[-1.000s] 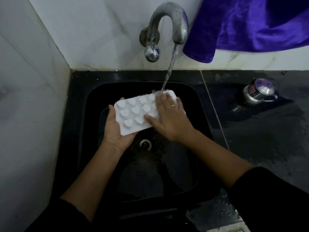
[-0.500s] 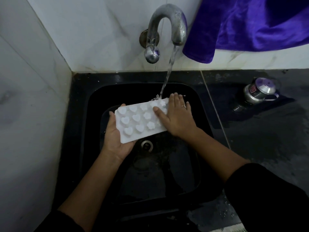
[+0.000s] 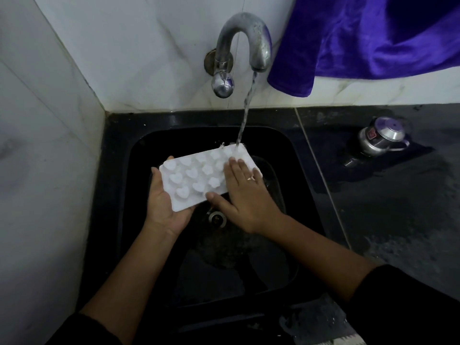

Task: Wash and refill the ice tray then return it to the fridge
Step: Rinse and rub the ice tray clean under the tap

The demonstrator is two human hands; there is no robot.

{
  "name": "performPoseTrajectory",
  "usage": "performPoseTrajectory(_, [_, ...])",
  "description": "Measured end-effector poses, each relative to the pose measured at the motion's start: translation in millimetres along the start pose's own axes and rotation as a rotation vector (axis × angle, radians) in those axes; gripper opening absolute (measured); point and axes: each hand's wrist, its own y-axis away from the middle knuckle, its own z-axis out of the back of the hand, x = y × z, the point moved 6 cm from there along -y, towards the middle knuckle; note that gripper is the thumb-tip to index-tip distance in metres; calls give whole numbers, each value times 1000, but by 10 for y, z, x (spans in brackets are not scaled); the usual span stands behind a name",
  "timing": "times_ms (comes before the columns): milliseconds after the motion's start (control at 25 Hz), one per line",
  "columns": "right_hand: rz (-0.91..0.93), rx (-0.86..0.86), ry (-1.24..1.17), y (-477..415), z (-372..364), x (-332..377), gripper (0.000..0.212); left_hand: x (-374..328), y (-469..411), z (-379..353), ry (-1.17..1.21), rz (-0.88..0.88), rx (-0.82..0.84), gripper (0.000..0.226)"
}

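The white tray (image 3: 196,178) is held over the middle of the black sink (image 3: 117,195). The tap's (image 3: 244,41) stream (image 3: 245,115) strikes its far right corner. The left hand (image 3: 164,207) cups its near left end from beneath, fingers wrapped round the edge. The right hand (image 3: 244,195) lies flat on top, fingers straight.

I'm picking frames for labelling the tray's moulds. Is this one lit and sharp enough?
Head view: dim overall, the black sink swallowing detail; head view: the white ice tray stands out, its heart and flower moulds legible; head view: soft glare on the tap, the water stream slightly smeared where it hits the tray.
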Motion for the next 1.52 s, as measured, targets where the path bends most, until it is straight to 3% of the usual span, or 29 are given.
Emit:
performPoseTrajectory(120, [-338,-14,-115,-201,100,-411,103,89,51,-71,-90,45,44,66])
performPoseTrajectory(160, [-374,1,-149,-200,97,-411,103,113,62,-116,-131,49,49,63])
performPoseTrajectory(280, [-69,43,-130,-9,14,53,105,93,-8,-105,-101,27,46,63])
performPoseTrajectory(360, [4,46,-87,73,-15,89,103,90,-87,-29,-74,21,35,66])
performPoseTrajectory(520, [-378,13,-236,-127,-26,-310,98,274,-100,-82,-84,116,128,68])
performPoseTrajectory(680, [-90,49,-180,73,-148,117,99,203,-114,-106,-66,44,48,64])
performPoseTrajectory(720, [-103,28,-180,49,-122,49,97,198,-125,-107,-64,37,50,62])
performPoseTrajectory(840, [-418,0,-291,-164,3,-344,96,324,-208,-68,-86,87,104,65])
performPoseTrajectory(880, [-439,14,-319,-172,8,-323,98,348,-216,-102,-79,96,112,69])
performPoseTrajectory(1040, [-95,100,-275,129,-96,227,100,269,-407,4,-80,10,8,67])
performPoseTrajectory(1080, [-96,80,-260,134,-112,156,98,288,-417,-4,-77,21,32,67])
performPoseTrajectory(1240, [-430,77,-363,-85,-94,-336,97,435,-351,-59,-130,69,71,67])
performPoseTrajectory(1400, [-136,121,-344,137,-139,149,94,396,-378,-74,-149,48,-22,71])
performPoseTrajectory(1440, [-129,102,-327,127,-142,84,93,404,-401,-55,-140,50,-23,71])
performPoseTrajectory(1520, [-317,89,-375,10,-127,-211,94,481,-426,-45,-124,60,14,68])
